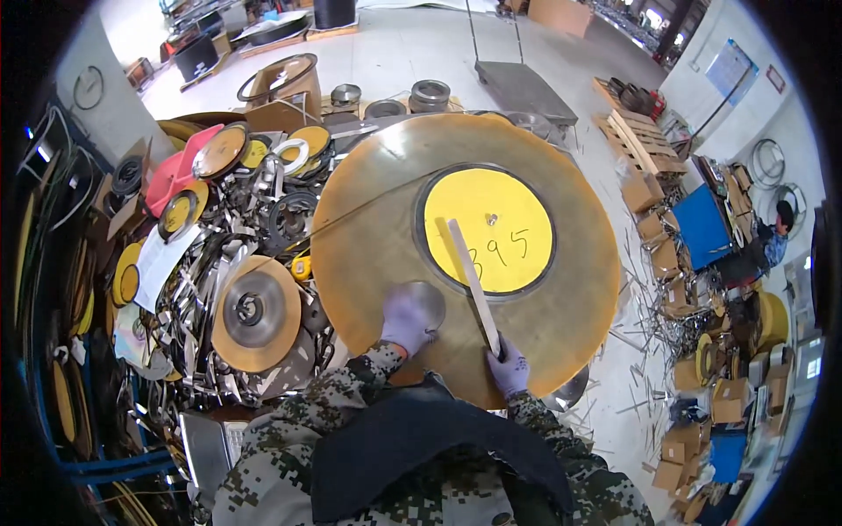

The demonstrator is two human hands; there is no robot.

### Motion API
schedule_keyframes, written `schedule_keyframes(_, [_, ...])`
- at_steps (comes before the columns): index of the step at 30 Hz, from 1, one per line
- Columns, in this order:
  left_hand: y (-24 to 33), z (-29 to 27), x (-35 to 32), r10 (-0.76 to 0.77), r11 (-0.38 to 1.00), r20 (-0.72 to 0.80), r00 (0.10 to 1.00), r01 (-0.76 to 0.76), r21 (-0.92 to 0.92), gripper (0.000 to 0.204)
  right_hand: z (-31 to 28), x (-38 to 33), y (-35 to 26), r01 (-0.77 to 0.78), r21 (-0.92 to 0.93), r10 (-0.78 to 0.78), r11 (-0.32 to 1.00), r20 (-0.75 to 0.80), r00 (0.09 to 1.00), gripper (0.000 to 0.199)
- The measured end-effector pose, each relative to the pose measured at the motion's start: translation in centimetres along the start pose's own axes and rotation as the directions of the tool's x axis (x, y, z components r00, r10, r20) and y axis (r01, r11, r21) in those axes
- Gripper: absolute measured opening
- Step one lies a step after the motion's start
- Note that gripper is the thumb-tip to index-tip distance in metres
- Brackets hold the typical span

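Right hand, in a purple glove, has its fingers wrapped round the near end of a flat metal strip. The strip's far end is over the yellow centre of a huge brownish wheel. Left hand, same kind of glove, is at a small grey disc over the wheel's near left part, can't tell if it's gripping. Tape measure sits just left of the wheel.

Strip, end hidden in right hand, left hand blurred; black drum cropped (top edge)
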State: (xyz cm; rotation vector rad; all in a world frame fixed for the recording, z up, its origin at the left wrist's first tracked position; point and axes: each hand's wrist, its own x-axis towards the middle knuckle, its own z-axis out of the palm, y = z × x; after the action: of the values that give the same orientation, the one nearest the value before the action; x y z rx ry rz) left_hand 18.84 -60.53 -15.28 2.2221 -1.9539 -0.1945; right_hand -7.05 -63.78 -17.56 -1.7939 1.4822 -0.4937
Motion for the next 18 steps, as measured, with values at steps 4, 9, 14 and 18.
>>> schedule_keyframes(4, [1.4, -0.1, 1.7, -0.053, 0.995, -0.054, 0.997, 0.048, -0.093, 0.081, 0.3, 0.0, 0.2, 0.028, -0.010, -0.028, 1.000, 0.005, 1.000, 0.054])
schedule_keyframes(9, [0.7, 2.2, 2.3, -0.054, 0.994, -0.022, 0.998, 0.052, -0.095, 0.089, 1.0, 0.1, 0.9, 0.062, -0.108, -0.061, 0.992, 0.011, 0.998, 0.053])
schedule_keyframes(14, [1.0, 2.2, 2.5, -0.088, 0.994, 0.046, 0.995, 0.090, -0.062, 0.089, 1.2, 0.2, 1.4, 0.092, -0.037, -0.093, 0.995, -0.020, 0.996, 0.053])
schedule_keyframes(18, [0.6, 2.2, 2.4, -0.108, 0.992, 0.064, 0.992, 0.112, -0.063, 0.089, 0.3, 0.4, -0.3, -0.019, -0.139, 0.031, 0.990, 0.089, 0.996, 0.051])
